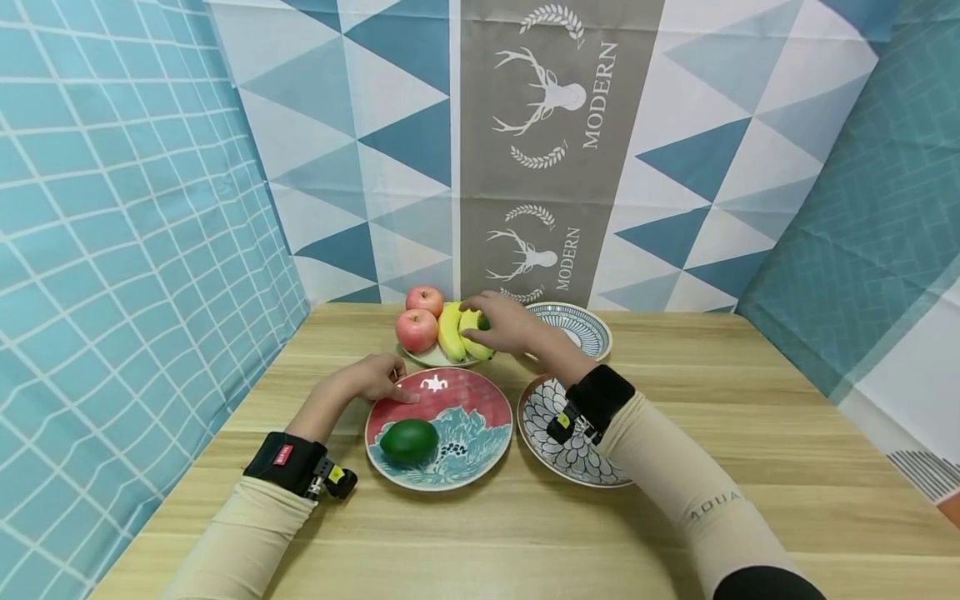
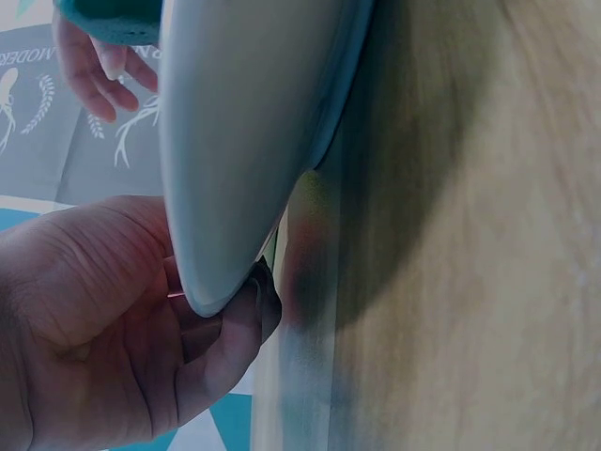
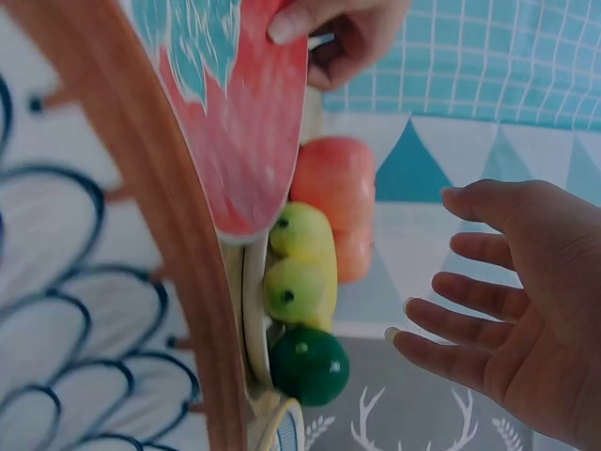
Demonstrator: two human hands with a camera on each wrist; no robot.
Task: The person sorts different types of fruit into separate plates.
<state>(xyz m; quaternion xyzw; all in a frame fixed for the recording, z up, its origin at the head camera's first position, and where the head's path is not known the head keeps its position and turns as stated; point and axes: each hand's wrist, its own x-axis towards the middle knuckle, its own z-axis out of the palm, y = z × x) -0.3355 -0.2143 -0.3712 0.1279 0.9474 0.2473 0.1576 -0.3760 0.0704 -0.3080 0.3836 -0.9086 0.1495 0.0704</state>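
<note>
My left hand [image 1: 375, 379] grips the far left rim of a red and teal flower-patterned plate [image 1: 480, 408], thumb on top and fingers curled below the edge in the left wrist view. A dark green oval fruit [image 1: 409, 442] lies on this plate. My right hand [image 1: 510, 323] hovers over the back plate [image 1: 437, 360], its fingers spread and apart from the fruit in the right wrist view. On that back plate are yellow bananas [image 1: 450, 332], pink-red apples [image 1: 416, 330] and another dark green fruit [image 3: 310, 366], partly hidden by the right hand in the head view.
A brown-rimmed plate with a petal pattern [image 1: 555, 454] lies under the right forearm. Behind it, a blue-and-white patterned plate [image 1: 592, 333] stands near the back edge. Patterned cloth [image 1: 405, 150] hangs behind the wooden table [image 1: 720, 433] and along both sides.
</note>
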